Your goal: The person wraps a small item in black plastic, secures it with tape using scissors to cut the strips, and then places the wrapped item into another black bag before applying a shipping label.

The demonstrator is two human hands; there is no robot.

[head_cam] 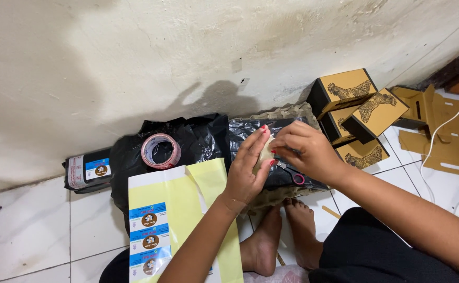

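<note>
My left hand point(247, 170) and my right hand point(305, 152) meet over a black plastic-wrapped parcel point(250, 128) on the floor. Between them they press a small pale piece point(265, 152), seemingly tape or a sticker, and both hands touch it. The parcel rests on a grey egg tray point(287, 112). A roll of tape point(160, 150) lies on black plastic bags point(198, 139) to the left. A yellow backing sheet with round brown and blue labels point(150, 236) lies near my left forearm.
Several brown cardboard boxes with a rooster print point(352, 107) stand at the right, flat box blanks point(444, 131) behind them. A wrapped black parcel point(88, 170) lies by the wall at left. My bare feet point(282, 236) rest on white floor tiles. A white cable point(439, 141) runs at right.
</note>
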